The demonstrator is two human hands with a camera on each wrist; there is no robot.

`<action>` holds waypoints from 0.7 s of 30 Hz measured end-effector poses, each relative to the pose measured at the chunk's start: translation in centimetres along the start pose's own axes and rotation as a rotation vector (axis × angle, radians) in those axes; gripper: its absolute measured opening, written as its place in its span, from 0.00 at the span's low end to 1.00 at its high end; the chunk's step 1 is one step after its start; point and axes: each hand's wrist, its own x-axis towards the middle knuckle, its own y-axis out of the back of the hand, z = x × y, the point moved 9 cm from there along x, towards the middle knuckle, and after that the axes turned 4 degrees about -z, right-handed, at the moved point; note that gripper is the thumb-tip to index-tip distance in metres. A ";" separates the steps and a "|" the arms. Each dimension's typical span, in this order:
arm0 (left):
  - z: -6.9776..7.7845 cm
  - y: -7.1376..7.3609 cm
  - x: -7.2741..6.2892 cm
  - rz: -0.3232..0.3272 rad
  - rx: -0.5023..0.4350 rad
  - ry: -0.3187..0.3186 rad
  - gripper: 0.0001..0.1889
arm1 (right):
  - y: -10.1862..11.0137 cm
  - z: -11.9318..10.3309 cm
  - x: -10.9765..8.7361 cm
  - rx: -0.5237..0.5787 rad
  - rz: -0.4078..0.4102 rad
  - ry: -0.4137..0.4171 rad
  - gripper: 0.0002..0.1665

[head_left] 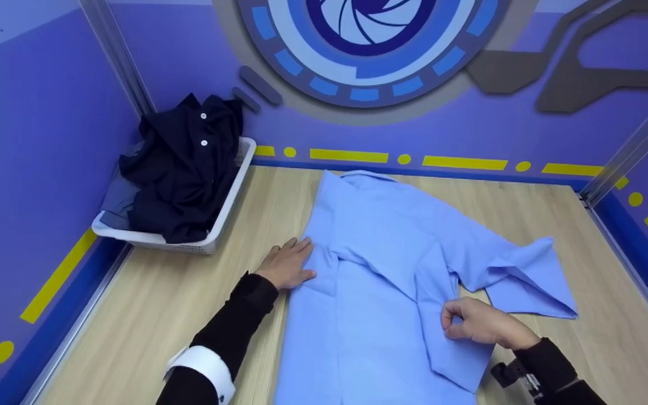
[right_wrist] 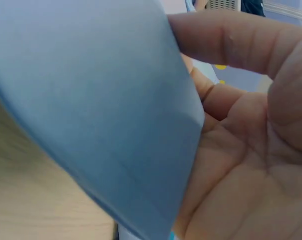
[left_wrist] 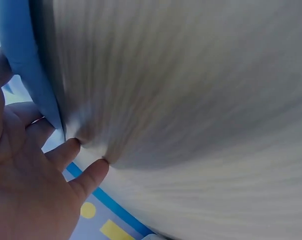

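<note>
Light-blue shirt (head_left: 377, 326) is lying on the counter (head_left: 149, 315) at six o'clock. Your right hand (head_left: 481, 322), at four o'clock, is pinching its fabric, grip closed; your left hand (head_left: 288, 264), at seven, is resting, fingers extended, on its nine-o'clock edge. White basket (head_left: 232, 198) at nine o'clock is holding dark clothing (head_left: 183, 174).

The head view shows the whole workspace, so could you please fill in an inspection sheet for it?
Surface: pale wood-grain table, partly covered.
Job's things: light-blue shirt, spread out but creased; one sleeve extends rightward.
Clutter: white basket at the far left, heaped above its rim with dark clothing.
Grippers: left hand rests at the shirt's left edge, fingers extended; right hand pinches the shirt's fabric.
Cables: nothing seen.
Surroundings: blue-purple wall panels with yellow markings; metal post in the left corner.
</note>
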 end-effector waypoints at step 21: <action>12.1 -2.0 -5.4 -0.203 -1.270 -0.130 0.29 | -5.0 -18.4 -0.5 -0.295 0.199 0.647 0.21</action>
